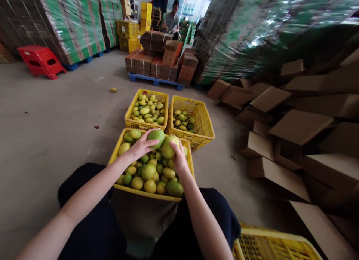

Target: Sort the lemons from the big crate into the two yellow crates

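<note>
Above the near crate point(126, 188), the left hand point(140, 147) grips a green fruit point(157, 136) and the right hand point(180, 158) a yellowish fruit point(167, 147). The work looks partway done: the near crate is well filled, so much seems left; beyond it, the left crate point(134, 124) holds plenty, the right crate point(202, 118) fewer.

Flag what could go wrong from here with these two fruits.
1. The left grip alone holds the rounded green fruit; it might slip.
2. The yellowish fruit in the right grip is close beside it, so the two could knock and bruise.
3. The nearest crate looks quite full; a dropped fruit might bounce onto the floor.
</note>
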`<state>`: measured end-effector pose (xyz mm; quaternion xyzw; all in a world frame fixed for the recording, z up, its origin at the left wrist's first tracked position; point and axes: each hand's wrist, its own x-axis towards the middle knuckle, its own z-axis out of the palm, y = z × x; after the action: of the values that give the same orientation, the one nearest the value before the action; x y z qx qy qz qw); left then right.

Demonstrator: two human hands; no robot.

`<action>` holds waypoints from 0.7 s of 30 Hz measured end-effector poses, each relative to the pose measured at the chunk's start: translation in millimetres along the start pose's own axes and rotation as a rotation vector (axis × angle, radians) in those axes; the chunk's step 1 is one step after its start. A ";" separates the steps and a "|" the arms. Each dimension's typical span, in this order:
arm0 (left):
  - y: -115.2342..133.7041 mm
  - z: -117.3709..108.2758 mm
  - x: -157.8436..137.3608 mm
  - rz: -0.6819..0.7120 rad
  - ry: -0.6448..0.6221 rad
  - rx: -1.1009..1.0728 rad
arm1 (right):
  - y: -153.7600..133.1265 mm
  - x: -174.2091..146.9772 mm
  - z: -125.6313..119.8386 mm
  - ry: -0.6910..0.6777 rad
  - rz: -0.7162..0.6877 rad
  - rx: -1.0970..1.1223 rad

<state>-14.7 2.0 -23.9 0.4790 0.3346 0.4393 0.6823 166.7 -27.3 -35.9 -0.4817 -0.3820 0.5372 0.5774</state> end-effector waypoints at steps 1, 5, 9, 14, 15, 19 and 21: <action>-5.3 2.7 0.7 -0.039 0.062 -0.034 | 3.8 0.1 2.6 0.005 0.045 0.049; -17.5 7.8 -1.1 -0.075 0.322 0.038 | 8.7 -1.3 12.1 -0.046 0.103 0.123; -12.4 5.0 -3.5 -0.160 0.340 0.070 | 6.1 -1.6 19.0 -0.060 0.148 0.139; 4.2 5.9 -1.3 -0.198 0.314 -0.005 | 1.0 4.7 19.8 0.006 0.306 0.242; 8.4 6.7 -1.1 -0.222 0.307 -0.048 | -0.9 5.8 18.4 0.008 0.318 0.274; 25.8 7.7 -1.3 -0.337 0.390 -0.408 | -10.2 6.5 10.9 -0.016 0.381 0.443; 33.5 6.8 -1.1 -0.403 0.447 -0.579 | -13.6 6.3 7.2 -0.045 0.460 0.504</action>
<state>-18.5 3.8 10.1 0.0852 0.4240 0.4660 0.7718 164.1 -19.4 -21.5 -0.3857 -0.1312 0.7413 0.5333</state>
